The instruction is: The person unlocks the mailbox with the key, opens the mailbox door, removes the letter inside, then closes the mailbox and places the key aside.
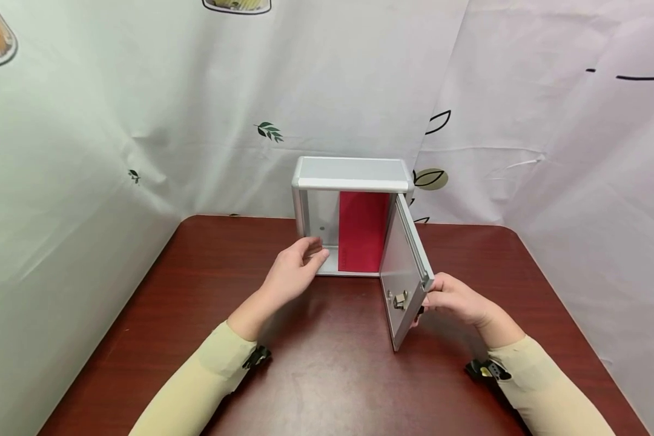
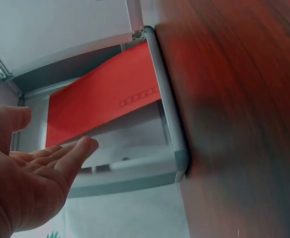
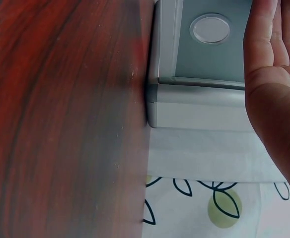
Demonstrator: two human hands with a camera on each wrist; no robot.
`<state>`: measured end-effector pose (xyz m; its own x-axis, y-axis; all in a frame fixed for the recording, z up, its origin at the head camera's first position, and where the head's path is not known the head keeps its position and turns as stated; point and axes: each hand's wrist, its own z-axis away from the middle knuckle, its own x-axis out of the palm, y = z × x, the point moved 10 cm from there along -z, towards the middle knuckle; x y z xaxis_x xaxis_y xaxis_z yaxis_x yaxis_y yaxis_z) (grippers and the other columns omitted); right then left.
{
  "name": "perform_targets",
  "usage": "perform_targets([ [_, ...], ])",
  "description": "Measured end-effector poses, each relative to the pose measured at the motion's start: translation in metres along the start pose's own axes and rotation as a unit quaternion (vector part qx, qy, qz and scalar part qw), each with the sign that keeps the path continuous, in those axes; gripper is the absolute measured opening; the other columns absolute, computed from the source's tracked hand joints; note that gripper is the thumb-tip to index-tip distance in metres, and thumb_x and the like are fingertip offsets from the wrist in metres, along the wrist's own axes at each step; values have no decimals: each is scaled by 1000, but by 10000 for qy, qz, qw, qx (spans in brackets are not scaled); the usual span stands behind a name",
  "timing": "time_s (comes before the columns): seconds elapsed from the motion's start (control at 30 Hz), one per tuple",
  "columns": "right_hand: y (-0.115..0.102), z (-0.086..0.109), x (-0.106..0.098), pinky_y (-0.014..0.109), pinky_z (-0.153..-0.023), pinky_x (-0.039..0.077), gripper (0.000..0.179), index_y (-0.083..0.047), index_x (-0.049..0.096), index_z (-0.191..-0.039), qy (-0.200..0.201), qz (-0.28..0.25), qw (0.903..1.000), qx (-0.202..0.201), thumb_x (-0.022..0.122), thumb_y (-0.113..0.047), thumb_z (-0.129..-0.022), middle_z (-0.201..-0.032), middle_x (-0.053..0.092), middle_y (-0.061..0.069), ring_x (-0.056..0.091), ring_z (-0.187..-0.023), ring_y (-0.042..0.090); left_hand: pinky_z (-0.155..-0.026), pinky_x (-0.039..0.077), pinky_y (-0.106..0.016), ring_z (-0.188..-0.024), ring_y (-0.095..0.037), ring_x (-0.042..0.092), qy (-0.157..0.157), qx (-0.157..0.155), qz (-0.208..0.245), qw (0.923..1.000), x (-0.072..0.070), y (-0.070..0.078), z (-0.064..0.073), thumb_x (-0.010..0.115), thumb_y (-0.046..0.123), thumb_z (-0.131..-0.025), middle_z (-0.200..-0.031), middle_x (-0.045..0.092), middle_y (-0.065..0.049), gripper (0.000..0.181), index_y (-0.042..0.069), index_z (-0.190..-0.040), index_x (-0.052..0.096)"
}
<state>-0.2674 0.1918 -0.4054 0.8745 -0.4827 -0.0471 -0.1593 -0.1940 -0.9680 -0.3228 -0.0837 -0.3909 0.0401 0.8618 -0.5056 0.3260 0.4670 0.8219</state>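
Note:
A silver metal lock box (image 1: 354,172) stands upright, its hinged door (image 1: 406,266) swung out on the right. Inside, a red envelope (image 1: 363,230) leans upright toward the right; printed squares show on it in the left wrist view. My left hand (image 1: 294,266) is at the lower left of the opening, fingers extended and holding nothing, with its palm near the envelope (image 2: 103,96) in the left wrist view. My right hand (image 1: 458,300) grips the door's free edge near the lock (image 1: 399,300). Its fingertips are partly hidden behind the door.
The box is toward the back of a dark red-brown wooden table (image 1: 327,375). A white printed cloth (image 1: 349,79) hangs close behind it and along both sides. Black wrist straps (image 1: 257,357) show at both sleeves.

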Motion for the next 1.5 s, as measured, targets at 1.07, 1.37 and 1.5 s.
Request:
perform_targets([
  [1.07, -1, 1, 0, 48, -85, 68, 42, -6, 84, -118, 19, 14, 10000, 31, 48, 11, -103, -102, 83, 9, 82, -91, 25, -115, 54, -52, -137, -38, 65, -326, -674, 211, 9970, 49, -15, -52, 69, 38, -108, -151, 65, -22, 66, -2, -158, 55],
  [1.37, -4, -1, 4, 44, -87, 67, 36, 1, 82, -115, -6, -140, 9999, 3, 49, 11, -104, -101, 83, 14, 81, -91, 26, -106, 58, -50, -123, -34, 69, -129, -641, 721, 9953, 59, -20, -64, 71, 37, -107, -137, 71, -19, 60, -3, -150, 60],
  [1.5, -4, -1, 3, 47, -86, 68, 38, 0, 83, -115, 8, -85, 10000, 2, 48, 11, -104, -102, 83, 13, 82, -92, 25, -95, 57, -44, -106, -28, 67, -69, -672, 821, 9943, 60, -20, -67, 71, 37, -107, -121, 72, -16, 49, -3, -135, 66],
])
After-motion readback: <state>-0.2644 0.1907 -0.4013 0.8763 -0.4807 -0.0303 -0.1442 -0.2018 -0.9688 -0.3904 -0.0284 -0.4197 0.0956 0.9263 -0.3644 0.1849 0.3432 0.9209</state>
